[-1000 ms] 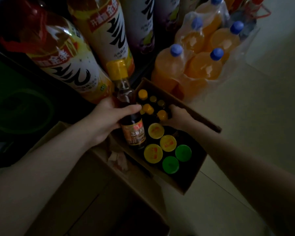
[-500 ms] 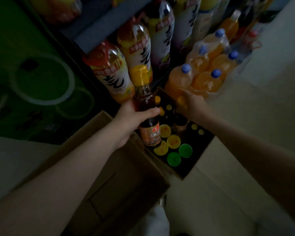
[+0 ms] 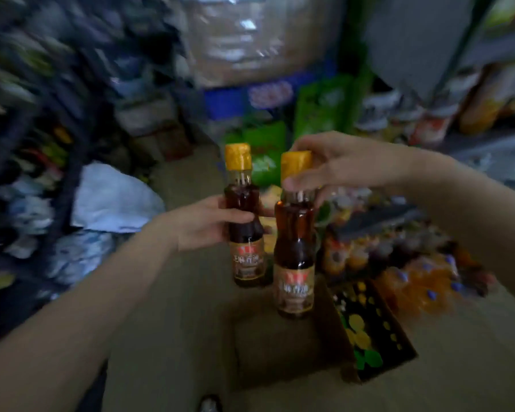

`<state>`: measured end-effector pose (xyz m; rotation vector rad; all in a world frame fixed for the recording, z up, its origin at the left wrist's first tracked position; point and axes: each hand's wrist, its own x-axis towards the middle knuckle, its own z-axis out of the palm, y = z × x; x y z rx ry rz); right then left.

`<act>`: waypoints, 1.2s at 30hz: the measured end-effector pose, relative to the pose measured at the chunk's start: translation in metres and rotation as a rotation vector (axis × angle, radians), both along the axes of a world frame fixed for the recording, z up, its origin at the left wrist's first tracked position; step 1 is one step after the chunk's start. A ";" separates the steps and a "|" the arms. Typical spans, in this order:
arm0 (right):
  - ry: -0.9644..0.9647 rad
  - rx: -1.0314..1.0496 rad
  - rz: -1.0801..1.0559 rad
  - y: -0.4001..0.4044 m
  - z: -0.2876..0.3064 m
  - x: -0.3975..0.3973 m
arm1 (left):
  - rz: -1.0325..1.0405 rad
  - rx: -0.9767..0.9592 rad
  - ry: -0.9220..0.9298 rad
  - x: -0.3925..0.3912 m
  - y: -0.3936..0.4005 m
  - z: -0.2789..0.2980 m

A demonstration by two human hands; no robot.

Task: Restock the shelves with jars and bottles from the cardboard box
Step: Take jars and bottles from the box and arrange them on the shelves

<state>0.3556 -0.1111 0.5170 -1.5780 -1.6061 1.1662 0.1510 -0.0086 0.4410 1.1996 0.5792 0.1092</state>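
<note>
The left hand [image 3: 208,226] has its fingers [image 3: 238,217] curled round the waist of a dark bottle [image 3: 246,230] with a yellow cap, thumb across the front, holding it upright in the air. Just beside it, the right hand [image 3: 339,168] pinches a second bottle [image 3: 295,251] of the same kind by its yellow cap and neck, fingertips [image 3: 293,183] closed on it from above — this one hangs slightly lower and nearer the camera. The two bottles are close together, and whether they touch is unclear. Below and to the right, the open cardboard box [image 3: 336,337] sits on the floor, with yellow and green lids showing inside it. Beyond the box lie orange drink bottles [image 3: 422,281] with blue caps. Shelves [image 3: 27,144] on both sides are blurred, their goods hard to make out.
</note>
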 end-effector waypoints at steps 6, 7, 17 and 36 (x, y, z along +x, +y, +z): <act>0.136 0.100 0.254 0.132 0.086 -0.154 | 0.190 0.241 -0.039 -0.167 0.107 0.109; 0.176 0.112 0.273 0.156 0.093 -0.176 | 0.229 0.263 -0.011 -0.195 0.129 0.118; 0.564 0.146 0.358 0.371 0.158 -0.355 | 0.827 0.462 0.053 -0.370 0.307 0.201; 0.485 0.886 0.613 0.803 0.321 -0.491 | 1.278 1.333 0.335 -0.456 0.623 0.347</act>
